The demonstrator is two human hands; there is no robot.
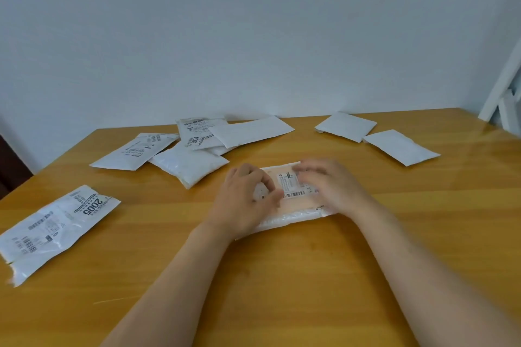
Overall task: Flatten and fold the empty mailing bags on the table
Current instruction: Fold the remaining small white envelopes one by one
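A pale mailing bag (293, 205) with a printed label lies in the middle of the wooden table (282, 276), folded into a narrow strip. My left hand (244, 200) lies on its left end with the fingers curled inward over the bag. My right hand (328, 184) rests on the right part, fingers spread flat across the label; it is blurred. Several other white mailing bags lie around: one with "2005" (53, 225) at the near left, a loose pile (191, 146) at the far left.
Two flat white bags (345, 125) (400, 146) lie at the far right of the table. A pale wall stands right behind the far edge. White boards (504, 93) lean at the right. A dark piece of furniture (11, 166) is at the left edge.
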